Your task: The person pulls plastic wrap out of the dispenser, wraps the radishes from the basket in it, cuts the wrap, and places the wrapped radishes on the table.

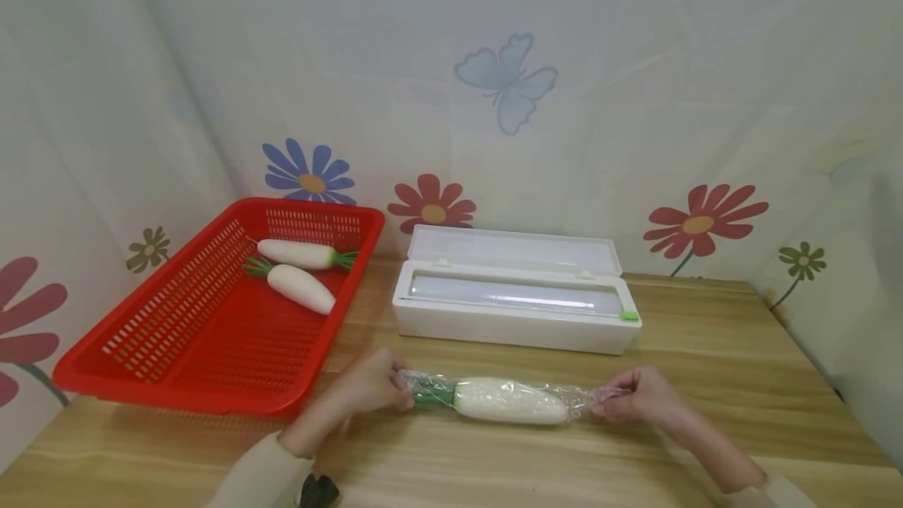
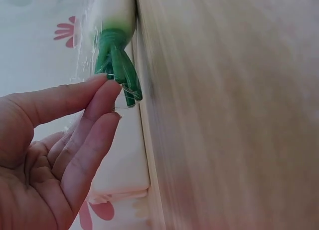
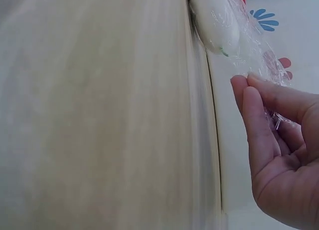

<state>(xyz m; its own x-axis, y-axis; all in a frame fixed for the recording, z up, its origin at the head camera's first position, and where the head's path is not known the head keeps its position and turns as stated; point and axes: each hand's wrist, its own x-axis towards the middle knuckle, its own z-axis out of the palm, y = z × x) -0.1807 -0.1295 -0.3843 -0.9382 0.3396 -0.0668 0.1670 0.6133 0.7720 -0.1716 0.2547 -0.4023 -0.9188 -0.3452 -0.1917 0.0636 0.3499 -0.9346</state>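
Note:
A white radish (image 1: 509,400) with green stalks lies wrapped in clear plastic wrap (image 1: 582,398) on the table, in front of a white wrap box. At its leafy end my left hand (image 1: 377,382) pinches the gathered film between thumb and fingertips. The left wrist view has the green stalks (image 2: 118,65) under the film just beyond those fingertips. Past the radish's plain tip, my right hand (image 1: 643,396) pinches the other end of the film. Loose crinkled wrap trails over the right fingers in the right wrist view, beside the white radish tip (image 3: 217,25).
Behind the radish stands the white wrap box (image 1: 508,332), lid raised, a roll of film (image 1: 515,295) inside and a green slider (image 1: 629,315) at its right end. A red basket (image 1: 77,371) at the left holds two unwrapped radishes (image 1: 299,288). A flowered cloth hangs behind.

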